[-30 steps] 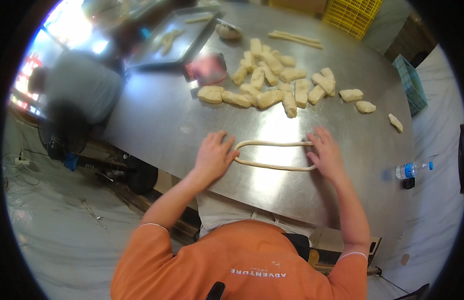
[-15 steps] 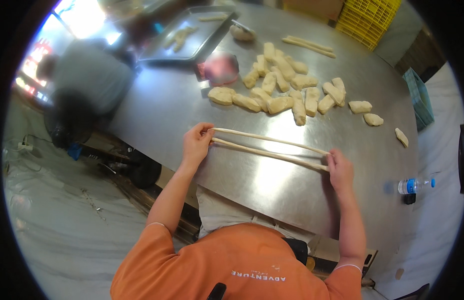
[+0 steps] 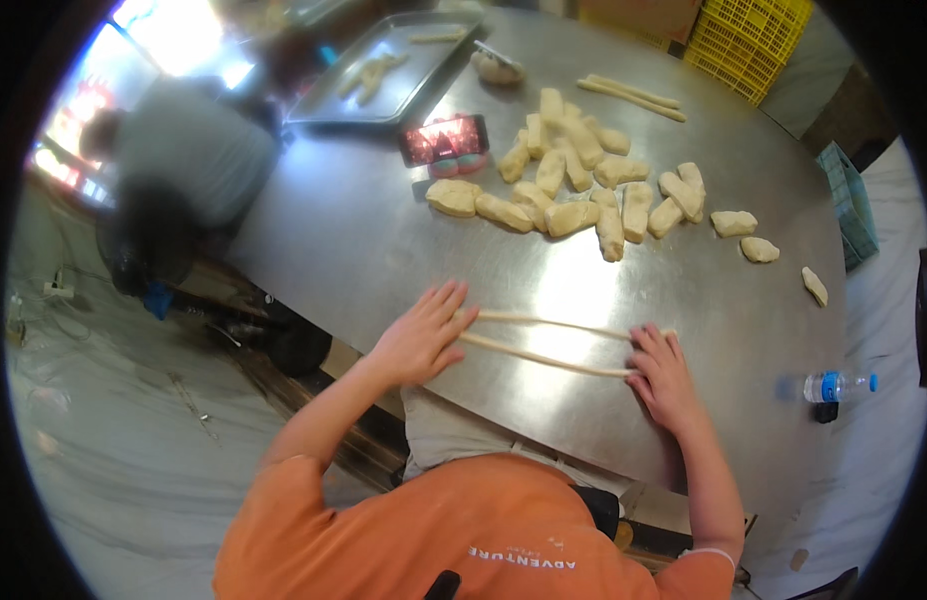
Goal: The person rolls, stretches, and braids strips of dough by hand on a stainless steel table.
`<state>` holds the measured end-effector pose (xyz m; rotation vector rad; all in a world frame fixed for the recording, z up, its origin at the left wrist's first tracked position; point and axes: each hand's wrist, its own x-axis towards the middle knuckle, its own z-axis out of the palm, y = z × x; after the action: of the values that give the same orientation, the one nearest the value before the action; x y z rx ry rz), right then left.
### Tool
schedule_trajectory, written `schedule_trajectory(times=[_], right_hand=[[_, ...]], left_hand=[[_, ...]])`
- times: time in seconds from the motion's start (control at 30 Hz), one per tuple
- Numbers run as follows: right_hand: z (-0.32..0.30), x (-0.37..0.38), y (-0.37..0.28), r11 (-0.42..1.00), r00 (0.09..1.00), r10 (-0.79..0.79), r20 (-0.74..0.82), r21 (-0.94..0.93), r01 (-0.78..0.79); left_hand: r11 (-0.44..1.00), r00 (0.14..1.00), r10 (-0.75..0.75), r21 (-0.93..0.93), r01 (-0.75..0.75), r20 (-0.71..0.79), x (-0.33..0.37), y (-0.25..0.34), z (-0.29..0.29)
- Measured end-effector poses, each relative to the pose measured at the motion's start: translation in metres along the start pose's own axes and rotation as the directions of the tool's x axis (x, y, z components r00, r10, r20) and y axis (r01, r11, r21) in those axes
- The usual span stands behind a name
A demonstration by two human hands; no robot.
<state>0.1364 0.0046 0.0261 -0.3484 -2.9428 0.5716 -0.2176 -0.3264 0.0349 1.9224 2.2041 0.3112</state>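
Note:
Two long thin dough strands, a far one (image 3: 545, 322) and a near one (image 3: 543, 356), lie side by side on the steel table (image 3: 353, 240) in front of me. My left hand (image 3: 419, 337) rests palm down over their left ends, fingers stretched out. Over the right ends lies my right hand (image 3: 663, 378), its fingers apart and slightly bent; a small dough tip shows past them. Both hands cover the strand ends. Beyond them is a heap of short, thick dough pieces (image 3: 573, 218), with several single ones trailing off to the right.
A propped phone (image 3: 443, 140) stands left of the heap. Behind are a metal tray (image 3: 388, 100) with dough and two dough sticks (image 3: 633, 97). A water bottle (image 3: 831, 387) lies at right, near a teal crate (image 3: 850, 210). Yellow crates (image 3: 748, 45) stand far right; a person (image 3: 193, 150) is at left.
My hands have come nearer to me and closer together. Their pinch on the strand ends has opened into flat hands pressing over them. The strands now lie nearer the table's front edge.

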Motion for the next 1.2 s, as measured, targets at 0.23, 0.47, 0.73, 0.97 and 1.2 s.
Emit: schedule_trajectory(times=[0.23, 0.47, 0.73, 0.97, 1.2], right_hand=[[-0.027, 0.010, 0.019, 0.701, 0.779, 0.626, -0.038, 0.466, -0.540], [0.015, 0.047, 0.011, 0.995, 0.948, 0.048, -0.316, -0.069, -0.073], [-0.040, 0.014, 0.018, 0.692, 0.782, 0.622, -0.045, 0.499, -0.522], [0.018, 0.034, 0.004, 0.995, 0.948, 0.077, -0.310, -0.034, -0.092], [-0.048, 0.036, 0.024, 0.765, 0.801, 0.598, -0.028, 0.318, -0.560]], left_hand=[[0.948, 0.925, -0.300, -0.185, 0.261, -0.234, 0.002, 0.027, 0.046], [0.995, 0.973, -0.073, -0.085, 0.055, -0.217, 0.091, -0.004, 0.015], [0.986, 0.981, -0.159, -0.069, 0.152, -0.113, 0.013, 0.002, 0.030], [0.989, 0.973, -0.146, -0.017, 0.145, -0.177, 0.078, 0.000, 0.010], [0.955, 0.898, -0.295, -0.092, 0.281, -0.325, 0.067, 0.007, 0.027]])
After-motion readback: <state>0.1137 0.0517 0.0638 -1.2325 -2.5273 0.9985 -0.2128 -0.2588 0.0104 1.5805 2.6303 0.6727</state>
